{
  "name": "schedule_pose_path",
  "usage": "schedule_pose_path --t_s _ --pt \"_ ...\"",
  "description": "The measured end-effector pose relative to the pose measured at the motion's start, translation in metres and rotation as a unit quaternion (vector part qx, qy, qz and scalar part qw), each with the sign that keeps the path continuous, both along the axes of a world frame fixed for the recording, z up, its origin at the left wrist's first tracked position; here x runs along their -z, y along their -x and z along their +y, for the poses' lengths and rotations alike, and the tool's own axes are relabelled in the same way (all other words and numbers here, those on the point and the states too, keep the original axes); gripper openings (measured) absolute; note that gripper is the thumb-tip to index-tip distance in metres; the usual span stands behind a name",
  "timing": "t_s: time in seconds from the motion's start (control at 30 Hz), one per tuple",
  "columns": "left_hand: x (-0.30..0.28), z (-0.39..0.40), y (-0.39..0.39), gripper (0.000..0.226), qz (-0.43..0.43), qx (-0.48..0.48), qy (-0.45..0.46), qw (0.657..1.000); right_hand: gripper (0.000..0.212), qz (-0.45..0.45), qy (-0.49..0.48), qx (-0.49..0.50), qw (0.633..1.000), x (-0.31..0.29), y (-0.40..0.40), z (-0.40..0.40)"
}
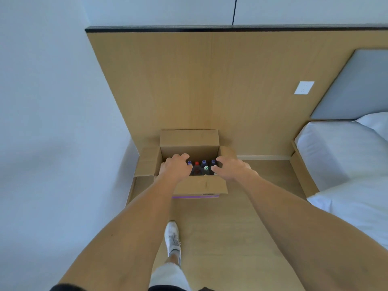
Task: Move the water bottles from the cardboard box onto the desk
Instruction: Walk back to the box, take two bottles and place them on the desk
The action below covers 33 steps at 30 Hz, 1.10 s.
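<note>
Nearest the camera: two bare forearms reaching forward, with one white shoe on the light wood floor below. A pale wall runs on the left. A tan wood panel with a white socket plate stands ahead, and a bed in white linen lies at right. The cardboard box sits on the floor against the panel, flaps open. Inside stand upright water bottles, showing purple, red and pale green caps. The left hand and right hand hover over the opening, fingers spread and loosely bent, gripping nothing.
</note>
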<state>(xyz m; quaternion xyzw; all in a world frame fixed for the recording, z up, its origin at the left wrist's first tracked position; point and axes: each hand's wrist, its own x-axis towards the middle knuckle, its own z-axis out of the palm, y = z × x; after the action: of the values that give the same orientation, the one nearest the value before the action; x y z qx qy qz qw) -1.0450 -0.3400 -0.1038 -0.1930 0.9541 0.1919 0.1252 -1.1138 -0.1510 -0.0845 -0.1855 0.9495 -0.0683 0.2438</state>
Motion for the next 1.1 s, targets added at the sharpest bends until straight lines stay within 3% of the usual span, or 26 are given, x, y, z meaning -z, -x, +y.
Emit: schedule_pose_path --t_s 0.5,0.83,1.1 --pt "0.042 -0.150 0.243 0.047 -0.075 0.117 0.004 0.990 0.059 -0.018 -0.040 0.043 0.998 0.025 0.217 -0.144" --pt "0.095 -0.189 0.300 0.051 -0.105 0.100 -0.026 0.989 0.053 -0.066 -0.063 0.034 0.995 0.073 0.277 -0.193" --pt "0.149 -0.196 0.323 0.050 -0.136 0.072 -0.028 0.988 0.061 -0.118 -0.065 0.016 0.991 0.140 0.316 -0.214"
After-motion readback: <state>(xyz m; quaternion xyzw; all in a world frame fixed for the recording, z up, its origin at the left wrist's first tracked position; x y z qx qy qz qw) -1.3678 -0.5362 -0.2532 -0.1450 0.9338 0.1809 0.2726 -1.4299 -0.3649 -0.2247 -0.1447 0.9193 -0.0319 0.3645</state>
